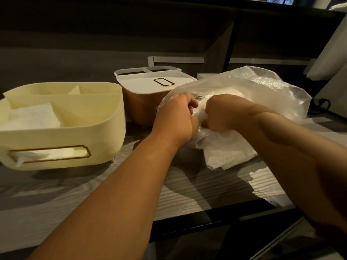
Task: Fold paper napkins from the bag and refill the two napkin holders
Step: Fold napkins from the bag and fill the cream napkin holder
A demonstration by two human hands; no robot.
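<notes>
- Head view, far left: the cream napkin holder (62, 126) sits on the wood-grain table (131, 199) with its lid off, so you can load it from above. A few white napkins (35, 117) lie in its left compartment, and one shows through the gold-framed slot in the near wall.
- Centre, farther back: the second napkin holder (150, 96), tan-bodied, has its white lid on, with small open compartments along the far rim. It stands just beside the bag, within easy reach for the second refill.
- Centre right: your left hand (178, 119) is clenched on the clear plastic of the napkin bag (244, 94) at its near opening, likely to steady it and spread the mouth.
- Right of that: your right hand (223, 113) is curled tightly into the same bunched plastic, knuckles almost touching the left. Whether it has also caught a napkin I cannot tell.
- Right: the bag lies on its side on the table. The white napkin stack shows through the film.
</notes>
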